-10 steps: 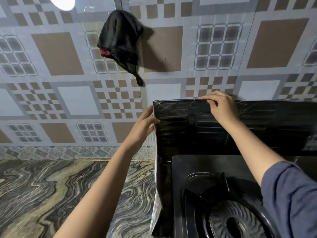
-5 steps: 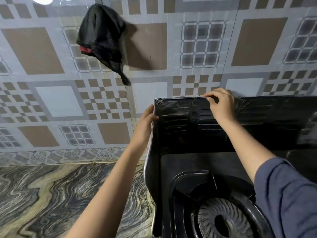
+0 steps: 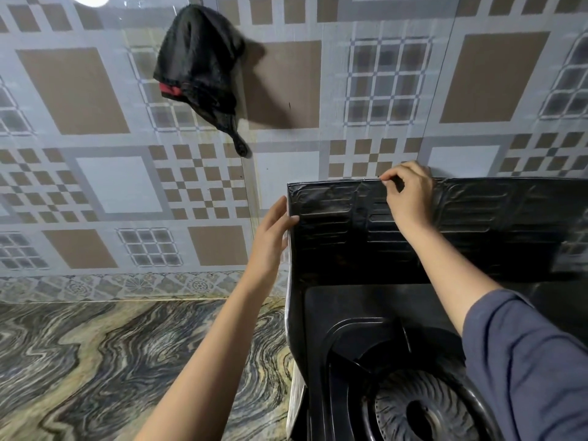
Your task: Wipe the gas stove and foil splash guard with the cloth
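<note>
The dark foil splash guard stands upright behind and to the left of the black gas stove, against the tiled wall. My left hand holds its left corner fold, thumb on the inner face, fingers behind. My right hand pinches the guard's top edge with curled fingers. The stove's burner and pan support sit at the bottom right. A black cloth with a red patch hangs on the wall, upper left of the guard, apart from both hands.
A marbled countertop stretches to the left of the stove. The patterned tiled wall rises behind it. My right blue sleeve covers part of the stove at the lower right.
The view shifted slightly. Both hands stay on the splash guard; my right hand's fingers curl more tightly onto the top edge.
</note>
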